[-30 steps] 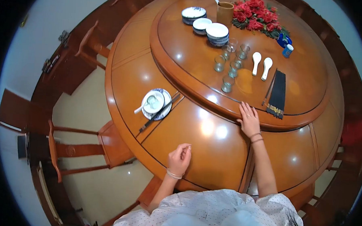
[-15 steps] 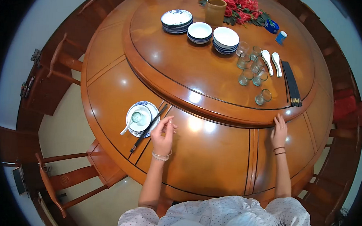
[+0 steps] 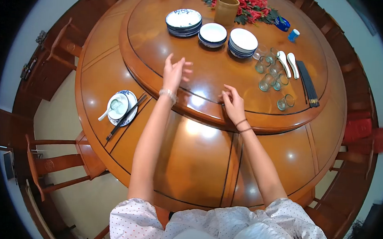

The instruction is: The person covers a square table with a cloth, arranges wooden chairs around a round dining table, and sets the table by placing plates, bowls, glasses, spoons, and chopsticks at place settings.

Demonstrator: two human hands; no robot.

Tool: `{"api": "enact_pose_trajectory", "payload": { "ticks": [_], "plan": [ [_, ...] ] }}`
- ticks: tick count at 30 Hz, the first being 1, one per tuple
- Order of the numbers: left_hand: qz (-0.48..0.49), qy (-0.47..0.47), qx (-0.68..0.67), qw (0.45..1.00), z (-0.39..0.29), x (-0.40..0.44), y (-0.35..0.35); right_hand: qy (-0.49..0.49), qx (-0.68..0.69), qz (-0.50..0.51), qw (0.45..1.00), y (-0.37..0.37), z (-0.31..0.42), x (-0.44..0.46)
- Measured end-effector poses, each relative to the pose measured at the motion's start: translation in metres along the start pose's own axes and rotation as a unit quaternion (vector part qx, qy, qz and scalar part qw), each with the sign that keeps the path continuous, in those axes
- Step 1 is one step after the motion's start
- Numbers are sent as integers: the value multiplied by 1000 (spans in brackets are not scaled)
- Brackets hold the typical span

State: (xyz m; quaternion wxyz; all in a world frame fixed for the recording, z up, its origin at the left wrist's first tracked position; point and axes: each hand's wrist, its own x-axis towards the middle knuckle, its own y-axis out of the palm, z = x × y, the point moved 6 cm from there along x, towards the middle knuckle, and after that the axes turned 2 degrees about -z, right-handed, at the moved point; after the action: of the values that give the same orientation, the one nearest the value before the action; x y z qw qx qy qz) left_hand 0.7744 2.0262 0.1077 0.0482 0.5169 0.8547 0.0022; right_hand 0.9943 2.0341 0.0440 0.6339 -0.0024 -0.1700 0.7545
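Observation:
Over the near left part of the raised turntable (image 3: 193, 72), my left hand (image 3: 174, 74) reaches out with its fingers apart and nothing in them. It is below a stack of patterned plates (image 3: 184, 20). My right hand (image 3: 233, 102) is above the turntable's near edge, fingers spread and empty. Beyond the hands stand two stacks of white bowls, a smaller one (image 3: 212, 33) and a taller one (image 3: 243, 41). Several glasses (image 3: 268, 81) are grouped to the right, with two white spoons (image 3: 292, 64) and a bundle of black chopsticks (image 3: 307, 82) beside them.
A place setting with plate, bowl (image 3: 117, 106), spoon, glass and chopsticks (image 3: 126, 117) is at the left. Farther back are a brown pot (image 3: 226, 12), red flowers (image 3: 254, 7), a blue dish (image 3: 282, 24) and a small blue container (image 3: 294, 35). Wooden chairs (image 3: 65, 163) surround the table.
My left hand has moved forward from near the place setting to over the turntable. My right hand has shifted left from the turntable's right edge. The turntable items turned rightward earlier, and the view has shifted.

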Motion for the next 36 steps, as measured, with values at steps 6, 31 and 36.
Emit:
{"api": "enact_pose_trajectory", "payload": {
  "ticks": [6,31,36],
  "plan": [
    [-58,-99,-151,982,32,83,68,35,17,4,999,-24,-25,73],
    [-181,-186,-69,963,77,143,94,231,-61,-11,971,-71,-83,194],
    [-203,-118,-191,953,75,128,106,188,10,-28,982,-85,-87,185]
  ]
}}
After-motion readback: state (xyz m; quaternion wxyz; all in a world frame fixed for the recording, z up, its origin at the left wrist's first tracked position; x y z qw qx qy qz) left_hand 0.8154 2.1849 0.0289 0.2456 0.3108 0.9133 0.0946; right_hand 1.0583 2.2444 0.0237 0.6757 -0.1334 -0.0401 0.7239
